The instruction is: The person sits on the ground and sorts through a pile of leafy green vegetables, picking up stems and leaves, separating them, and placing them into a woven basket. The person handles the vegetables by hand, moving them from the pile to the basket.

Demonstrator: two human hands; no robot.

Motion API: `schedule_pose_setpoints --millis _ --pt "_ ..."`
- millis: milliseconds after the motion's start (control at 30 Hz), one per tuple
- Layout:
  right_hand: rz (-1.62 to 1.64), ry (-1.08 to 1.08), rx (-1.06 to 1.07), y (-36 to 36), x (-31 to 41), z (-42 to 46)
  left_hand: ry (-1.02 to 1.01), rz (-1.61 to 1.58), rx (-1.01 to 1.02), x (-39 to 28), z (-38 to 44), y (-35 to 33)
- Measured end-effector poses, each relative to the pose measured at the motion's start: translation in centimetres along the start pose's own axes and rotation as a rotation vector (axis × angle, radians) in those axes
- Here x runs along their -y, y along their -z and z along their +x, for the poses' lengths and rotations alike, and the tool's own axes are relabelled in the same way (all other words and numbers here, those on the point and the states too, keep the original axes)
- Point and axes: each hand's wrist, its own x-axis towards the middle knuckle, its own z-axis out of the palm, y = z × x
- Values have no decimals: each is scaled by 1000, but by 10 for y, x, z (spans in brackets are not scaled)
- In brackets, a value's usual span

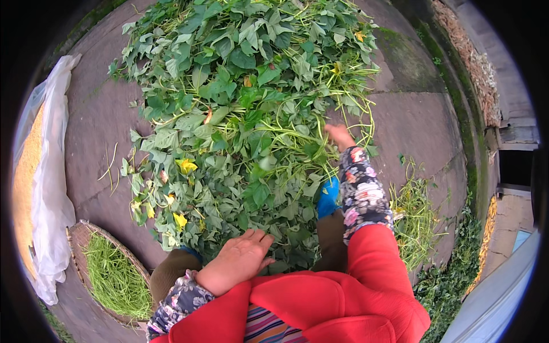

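Observation:
A large heap of leafy green vines [240,141], probably sweet potato, is spread on the ground before me. Its long pale stems [296,133] show mostly on the right side. My right hand [340,136] reaches out to the heap's right edge, beside these stems. It is slightly blurred, and whether its fingers grip a stem is not clear. My left hand [236,259] lies palm down near my left knee, over the near edge of the leaves, with nothing in it. Yellow blossoms or leaves [187,166] dot the heap's left side.
A round woven basket [77,257] at lower left holds cut green stems [113,274]. Further left, yellow grain [28,180] lies beside whitish plastic sheeting [53,188]. A smaller pile of stems [414,214] lies to my right. A mossy ledge [461,111] borders the concrete ground [422,124].

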Motion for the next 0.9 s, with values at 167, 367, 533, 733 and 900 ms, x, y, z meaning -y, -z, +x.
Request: schedule_pose_setpoints --millis 167,367,533,733,900 --pt "122 114 97 64 77 -43 -56 9 -41 -7 -3 3" --pt "54 267 99 74 165 -90 -25 48 -74 -2 -10 4" --pt "240 526 -153 112 266 -163 -8 72 -136 8 -13 0" --pt "217 607 -169 133 307 -207 41 87 -155 11 -16 13" --pt "616 753 22 128 287 -215 45 43 -353 6 -11 29"
